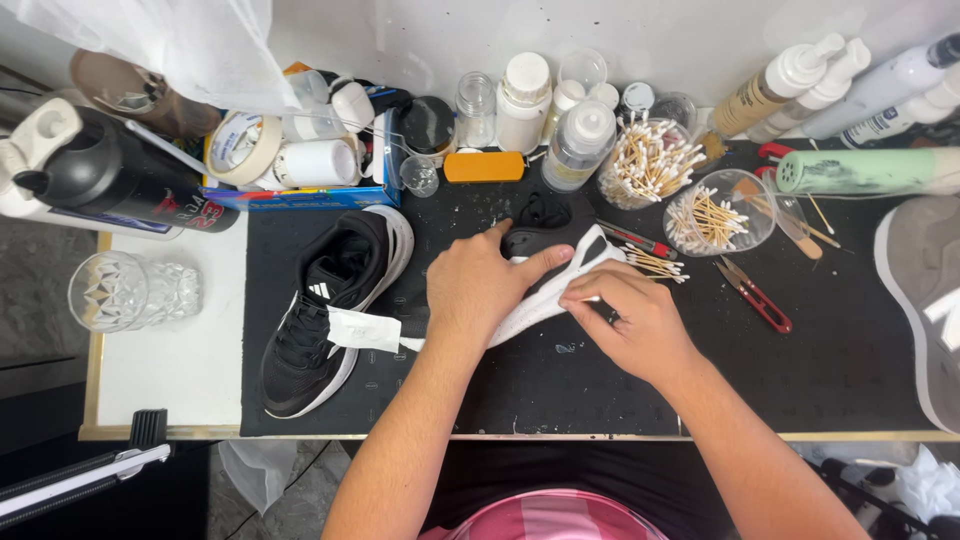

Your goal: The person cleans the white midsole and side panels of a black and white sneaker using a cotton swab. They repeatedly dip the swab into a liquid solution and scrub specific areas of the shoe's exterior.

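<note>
A black sneaker with a white sole (548, 262) lies on its side in the middle of a black work mat (820, 370). My left hand (478, 285) grips it over the upper, thumb towards the heel. My right hand (632, 318) presses its fingertips against the white sole edge, possibly pinching something small that I cannot make out. The matching black sneaker (330, 305) stands upright to the left, with a white paper tag (364, 329) hanging from its side.
Two clear cups of cotton swabs (716, 213), red snips (757, 297), an orange brush (484, 166), bottles and jars (580, 140) line the back. Tape rolls (243, 146), a black shaker bottle (110, 175) and a cut glass (130, 290) stand left. A grey shoe (925, 300) lies right.
</note>
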